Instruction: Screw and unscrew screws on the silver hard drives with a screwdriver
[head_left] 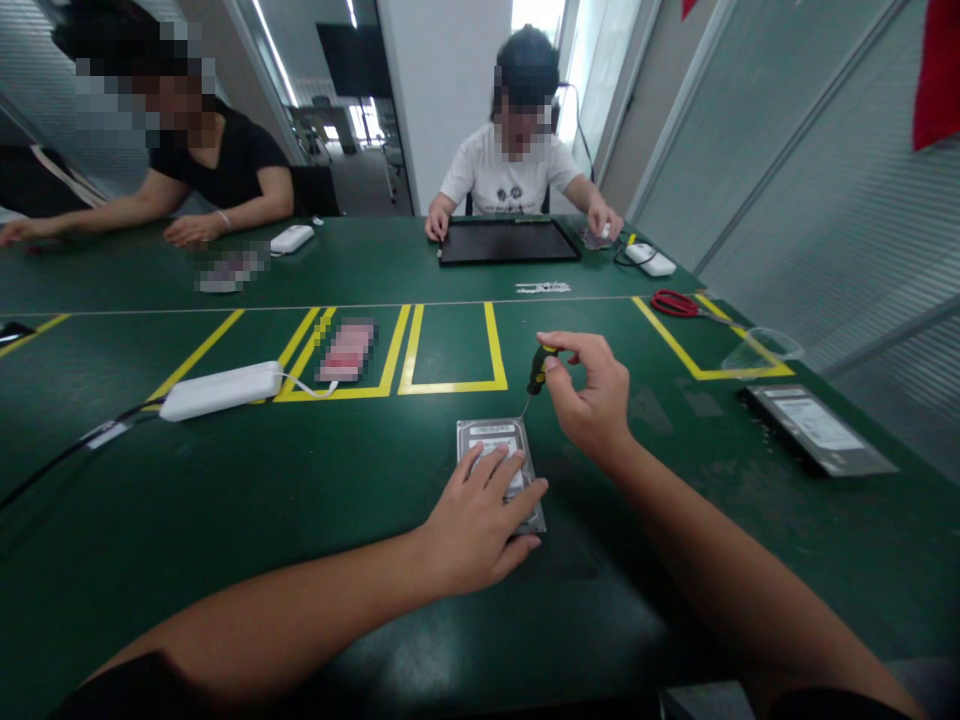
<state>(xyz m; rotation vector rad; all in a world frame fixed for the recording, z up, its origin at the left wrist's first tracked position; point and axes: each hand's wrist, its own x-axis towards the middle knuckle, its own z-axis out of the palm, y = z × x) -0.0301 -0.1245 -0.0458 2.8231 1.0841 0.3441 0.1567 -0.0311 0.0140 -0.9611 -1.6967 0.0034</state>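
A silver hard drive (491,432) with a white label lies flat on the green table. My left hand (484,515) rests across it, fingers spread, covering much of its label and near part. Between the thumb and fingers of my right hand (592,390) is a small screwdriver (538,372) with a green and yellow handle. Its thin shaft slants down to the far right corner of the drive, where the tip appears to touch. Whether a screw sits under the tip is too small to tell.
A second drive-like metal unit (817,430) lies at the right, beyond it red-handled scissors (679,304) and a clear plastic dish (765,348). A white power strip (221,390) and a phone (346,350) are at the left. Across the table, two people sit, one handling a black panel (510,242).
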